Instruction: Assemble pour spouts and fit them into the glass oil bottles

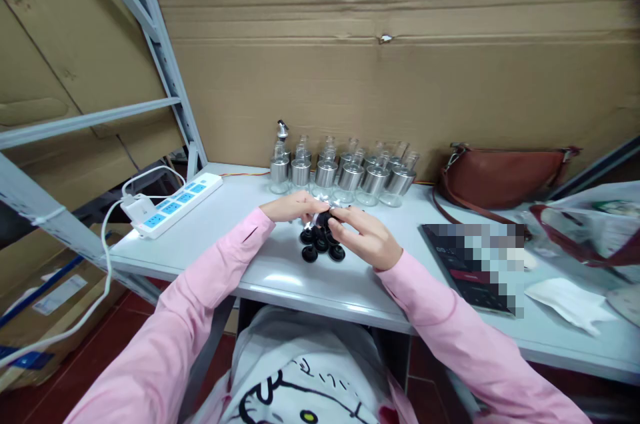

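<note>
Above a cluster of black-and-silver pour spouts on the table, both hands meet at one pour spout. My right hand pinches its black part between thumb and fingers. My left hand is closed at its silver side, with the fingertips partly hidden. Behind my hands stand several glass bottles with metal sleeves, in rows. The front-left bottle has a pour spout in its neck; the other necks I can see have none.
A white power strip with a plugged-in charger lies on the left. To the right are a brown leather bag, a partly blurred-out tablet-like device, a white tissue and a plastic bag. Cardboard backs the table.
</note>
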### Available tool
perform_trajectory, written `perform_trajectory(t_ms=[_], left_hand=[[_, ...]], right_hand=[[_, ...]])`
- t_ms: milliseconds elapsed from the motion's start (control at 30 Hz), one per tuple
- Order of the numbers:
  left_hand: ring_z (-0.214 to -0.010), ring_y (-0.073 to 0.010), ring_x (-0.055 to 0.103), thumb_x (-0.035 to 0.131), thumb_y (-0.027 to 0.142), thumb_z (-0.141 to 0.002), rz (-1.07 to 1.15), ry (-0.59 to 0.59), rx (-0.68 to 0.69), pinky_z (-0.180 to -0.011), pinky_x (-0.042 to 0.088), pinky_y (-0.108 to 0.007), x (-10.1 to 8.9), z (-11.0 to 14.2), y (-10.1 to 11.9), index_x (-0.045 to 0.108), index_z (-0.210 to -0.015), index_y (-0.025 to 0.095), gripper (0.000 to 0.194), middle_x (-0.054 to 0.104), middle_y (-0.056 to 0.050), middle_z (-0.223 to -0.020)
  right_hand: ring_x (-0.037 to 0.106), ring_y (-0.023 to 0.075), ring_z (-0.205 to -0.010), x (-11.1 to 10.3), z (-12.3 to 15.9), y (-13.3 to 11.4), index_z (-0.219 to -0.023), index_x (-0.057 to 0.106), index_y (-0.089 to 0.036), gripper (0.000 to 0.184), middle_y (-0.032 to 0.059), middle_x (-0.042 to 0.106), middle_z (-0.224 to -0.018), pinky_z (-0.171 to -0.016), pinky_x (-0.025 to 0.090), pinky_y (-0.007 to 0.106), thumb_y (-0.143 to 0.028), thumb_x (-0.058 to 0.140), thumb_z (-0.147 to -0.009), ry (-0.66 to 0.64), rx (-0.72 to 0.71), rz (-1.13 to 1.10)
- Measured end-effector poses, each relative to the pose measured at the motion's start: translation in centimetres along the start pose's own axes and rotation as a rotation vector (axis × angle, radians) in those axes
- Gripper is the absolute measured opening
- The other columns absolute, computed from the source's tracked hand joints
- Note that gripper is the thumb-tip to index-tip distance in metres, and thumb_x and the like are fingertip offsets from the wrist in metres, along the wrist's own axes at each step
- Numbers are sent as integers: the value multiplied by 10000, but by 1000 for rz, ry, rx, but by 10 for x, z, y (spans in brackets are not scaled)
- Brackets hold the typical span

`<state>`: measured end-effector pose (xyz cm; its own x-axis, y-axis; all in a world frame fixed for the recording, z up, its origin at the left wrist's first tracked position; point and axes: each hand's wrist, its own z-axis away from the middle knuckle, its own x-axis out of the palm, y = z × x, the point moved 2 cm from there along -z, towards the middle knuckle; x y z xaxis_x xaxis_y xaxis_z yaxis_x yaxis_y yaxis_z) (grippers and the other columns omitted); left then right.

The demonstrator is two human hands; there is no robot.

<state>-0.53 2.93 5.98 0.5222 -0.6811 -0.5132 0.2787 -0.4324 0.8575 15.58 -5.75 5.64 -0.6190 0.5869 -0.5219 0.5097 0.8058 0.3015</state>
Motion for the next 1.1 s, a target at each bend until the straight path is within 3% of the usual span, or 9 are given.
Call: perform_trajectory(t_ms=[100,167,233,333,467,667,833,1000,1100], left_hand=[[-518,-95,467,365,619,-779,85,255,-71,-512,386,-216,-24,6,-9,530,-609,131,542,493,5,-552],[-555,-105,475,263,598,-831,44,448,40,-574,406,-235,-42,12,-15,533,-638,137,568,499,0,-577],[-686,-130,525,381,564,-819,-106,540,114,-674,424,-252,-50,15,-23,572,-772,141,467,572,-18,-725],[-965,-194,535,568,466,-758,-328,502,85,-846,417,-307,-43,8,-41,572,-1005,177,380,605,-52,-1028],[-1118,-233,470,521,375,-808,-461,492,35,-1002,339,-388,-26,-5,-65,534,-1112,181,361,563,-78,-1162],[-1320,-324,250,653,398,-675,-349,279,-65,-1108,191,-465,-22,-8,-84,254,-1364,146,835,297,-154,-1398],[-1347,-326,185,639,217,-592,-307,272,-19,-1122,155,-476,-19,-8,-89,205,-1373,153,896,237,-146,-1404],[-1322,-327,230,664,252,-601,-359,336,-12,-1110,185,-488,-9,-8,-86,251,-1351,153,862,270,-152,-1361],[-1304,-321,253,650,242,-614,-420,306,-18,-1091,215,-507,-4,-7,-83,280,-1335,171,814,300,-141,-1340]], right_hand=[[580,164,-715,-5,4,2,-856,567,-204,138,81,640,-888,-599,495,295,-73,541,-819,111,64,-8],[587,174,-749,-6,7,5,-896,558,-209,172,82,627,-897,-623,511,309,-71,569,-795,184,122,-32],[591,176,-769,-4,9,9,-944,548,-206,230,83,619,-894,-643,523,316,-59,586,-771,204,162,-72],[599,176,-790,0,11,18,-971,544,-206,253,75,618,-884,-677,531,325,-63,583,-766,196,258,-101],[606,178,-814,1,15,27,-971,553,-207,220,73,617,-901,-713,530,336,-87,556,-786,196,388,-112],[607,186,-857,2,17,30,-1002,579,-202,210,86,616,-940,-752,519,343,-114,506,-826,117,471,-153],[592,180,-851,7,17,29,-1055,576,-205,216,78,618,-937,-764,498,341,-169,513,-852,16,496,-251],[564,155,-704,5,11,21,-920,594,-172,144,38,608,-767,-688,477,304,-247,618,-800,-155,508,-437],[565,133,-661,4,8,5,-878,616,-167,118,17,615,-742,-661,466,267,-209,644,-771,-442,516,-579]])
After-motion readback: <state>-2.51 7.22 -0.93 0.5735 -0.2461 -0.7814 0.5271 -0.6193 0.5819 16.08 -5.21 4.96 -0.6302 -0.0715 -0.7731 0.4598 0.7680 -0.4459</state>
